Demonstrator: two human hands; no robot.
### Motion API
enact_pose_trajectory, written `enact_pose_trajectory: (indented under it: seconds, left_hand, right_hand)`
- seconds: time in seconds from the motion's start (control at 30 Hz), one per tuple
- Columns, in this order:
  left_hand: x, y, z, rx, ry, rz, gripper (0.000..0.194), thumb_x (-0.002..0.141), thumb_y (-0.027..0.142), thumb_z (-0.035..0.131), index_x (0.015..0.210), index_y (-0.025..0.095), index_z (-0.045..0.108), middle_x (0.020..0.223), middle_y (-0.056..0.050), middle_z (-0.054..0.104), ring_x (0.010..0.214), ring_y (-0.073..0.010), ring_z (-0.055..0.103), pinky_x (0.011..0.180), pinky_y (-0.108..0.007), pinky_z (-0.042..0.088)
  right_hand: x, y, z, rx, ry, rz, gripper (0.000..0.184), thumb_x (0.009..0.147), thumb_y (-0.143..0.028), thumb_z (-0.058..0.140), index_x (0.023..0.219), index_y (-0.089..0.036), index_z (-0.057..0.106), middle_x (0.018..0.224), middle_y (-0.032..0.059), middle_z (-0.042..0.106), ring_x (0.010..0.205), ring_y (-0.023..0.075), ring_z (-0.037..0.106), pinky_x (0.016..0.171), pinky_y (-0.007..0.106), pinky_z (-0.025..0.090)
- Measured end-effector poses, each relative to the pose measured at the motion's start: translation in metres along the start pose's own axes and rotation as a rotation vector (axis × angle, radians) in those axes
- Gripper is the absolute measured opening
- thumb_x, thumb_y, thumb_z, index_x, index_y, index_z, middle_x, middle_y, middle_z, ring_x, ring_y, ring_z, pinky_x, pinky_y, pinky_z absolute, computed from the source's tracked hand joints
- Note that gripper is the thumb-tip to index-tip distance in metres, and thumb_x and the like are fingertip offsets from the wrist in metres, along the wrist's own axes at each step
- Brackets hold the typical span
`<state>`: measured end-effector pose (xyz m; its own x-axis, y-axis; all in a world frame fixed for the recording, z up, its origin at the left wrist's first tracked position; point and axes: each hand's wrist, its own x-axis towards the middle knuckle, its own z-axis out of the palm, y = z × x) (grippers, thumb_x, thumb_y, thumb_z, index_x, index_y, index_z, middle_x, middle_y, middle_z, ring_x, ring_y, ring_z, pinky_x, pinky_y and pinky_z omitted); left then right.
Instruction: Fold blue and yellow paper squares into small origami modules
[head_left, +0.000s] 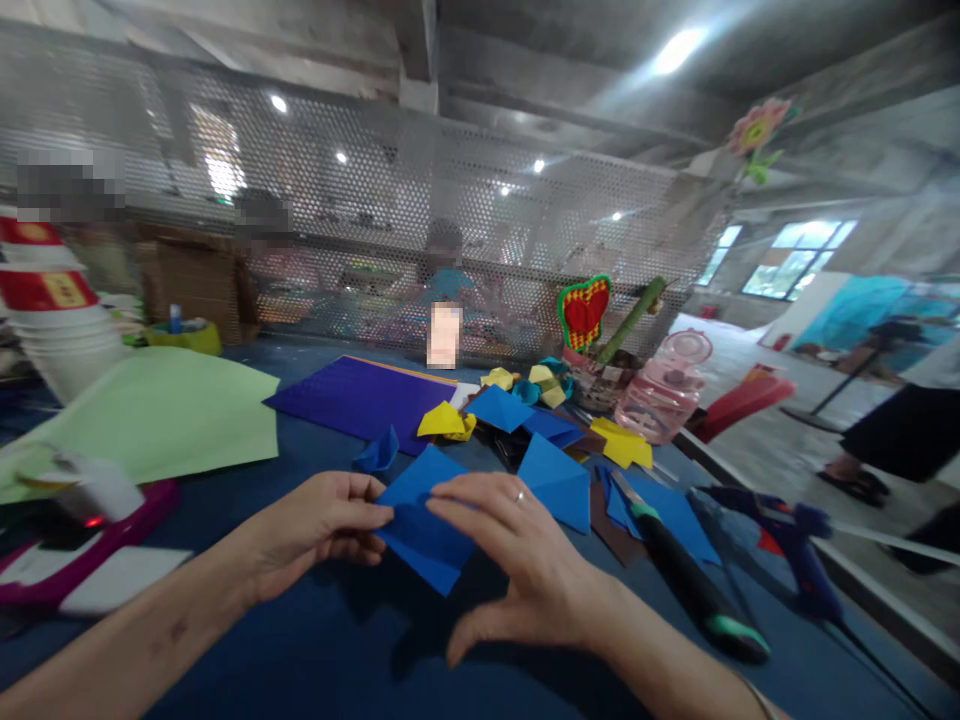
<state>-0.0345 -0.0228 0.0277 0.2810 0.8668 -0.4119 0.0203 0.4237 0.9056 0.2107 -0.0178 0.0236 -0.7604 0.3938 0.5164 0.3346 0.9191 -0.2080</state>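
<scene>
Blue paper (429,535) lies between both hands (517,560)

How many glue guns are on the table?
1: a glue gun, near the right edge of the table, just right of the black-handled tool. Others may be hidden.

Your left hand (334,520) pinches at the fingertips — thumb beside the index finger, the others curled beneath. Your right hand (525,565) is open, its fingers pointing toward the left fingertips — thumb well apart below them. Behind the fingers, your left forearm (176,610) and right forearm (664,640) angle inward.
</scene>
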Motion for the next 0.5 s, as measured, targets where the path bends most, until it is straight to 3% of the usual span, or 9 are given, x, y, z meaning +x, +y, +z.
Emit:
enact_pose_trajectory:
  seconds: [0.1, 0.17, 0.23, 0.3, 0.33, 0.4, 0.5]
  left_hand:
    - [-0.003, -0.004, 0.000, 0.049, -0.029, -0.028, 0.022, 0.065, 0.031, 0.074, 0.077, 0.017, 0.062, 0.065, 0.003, 0.064, 0.059, -0.0112, 0.062, 0.063, -0.023, 0.052]
    - [-0.006, -0.010, 0.001, 0.228, 0.035, 0.029, 0.022, 0.068, 0.034, 0.070, 0.081, 0.018, 0.061, 0.068, 0.000, 0.066, 0.062, -0.0158, 0.065, 0.063, -0.028, 0.054]
    - [-0.013, -0.019, 0.004, 0.527, 0.206, 0.219, 0.028, 0.074, 0.038, 0.064, 0.094, 0.019, 0.062, 0.081, -0.005, 0.070, 0.073, -0.0218, 0.068, 0.070, -0.036, 0.056]
    - [-0.021, -0.033, 0.007, 0.815, 0.412, 0.488, 0.040, 0.077, 0.038, 0.061, 0.114, 0.024, 0.059, 0.112, -0.008, 0.068, 0.103, -0.0266, 0.063, 0.091, -0.043, 0.050]
    - [-0.025, -0.041, 0.010, 0.916, 0.393, 0.567, 0.049, 0.074, 0.037, 0.065, 0.121, 0.028, 0.055, 0.123, -0.007, 0.064, 0.113, -0.0279, 0.058, 0.097, -0.045, 0.046]
    - [-0.030, -0.056, 0.013, 1.082, 0.298, 0.717, 0.058, 0.063, 0.032, 0.074, 0.119, 0.033, 0.059, 0.128, -0.004, 0.062, 0.115, -0.0294, 0.058, 0.097, -0.042, 0.048]
    - [-0.031, -0.072, 0.015, 1.277, 0.268, 0.897, 0.049, 0.071, 0.017, 0.063, 0.117, 0.031, 0.062, 0.121, -0.001, 0.067, 0.105, -0.0229, 0.065, 0.094, -0.033, 0.052]
  right_hand:
    - [-0.005, -0.004, 0.008, -0.149, -0.056, -0.170, 0.036, 0.093, -0.019, 0.047, 0.128, -0.015, 0.052, 0.123, 0.0113, 0.063, 0.116, 0.0226, 0.055, 0.098, 0.040, 0.042]
    - [-0.008, -0.005, 0.013, -0.177, -0.053, -0.198, 0.035, 0.093, -0.010, 0.038, 0.123, -0.011, 0.056, 0.116, 0.0126, 0.067, 0.108, 0.0223, 0.061, 0.094, 0.040, 0.047]
    - [-0.010, -0.006, 0.017, -0.167, -0.057, -0.189, 0.034, 0.093, -0.010, 0.037, 0.120, -0.009, 0.058, 0.110, 0.0148, 0.069, 0.101, 0.0227, 0.064, 0.089, 0.040, 0.051]
    - [-0.010, -0.008, 0.019, -0.147, -0.075, -0.179, 0.033, 0.093, -0.011, 0.037, 0.118, -0.009, 0.058, 0.106, 0.0158, 0.070, 0.098, 0.0225, 0.065, 0.086, 0.039, 0.053]
    - [-0.010, -0.010, 0.020, -0.134, -0.084, -0.179, 0.032, 0.093, -0.010, 0.037, 0.118, -0.009, 0.058, 0.106, 0.0161, 0.070, 0.098, 0.0224, 0.066, 0.086, 0.038, 0.053]
    - [-0.010, -0.014, 0.021, -0.109, -0.092, -0.187, 0.031, 0.093, -0.010, 0.039, 0.117, -0.010, 0.058, 0.106, 0.0161, 0.070, 0.098, 0.0221, 0.066, 0.085, 0.037, 0.054]
    - [-0.010, -0.020, 0.025, -0.058, -0.084, -0.144, 0.025, 0.091, -0.012, 0.044, 0.110, -0.016, 0.062, 0.099, 0.0114, 0.072, 0.090, 0.0189, 0.067, 0.082, 0.031, 0.054]
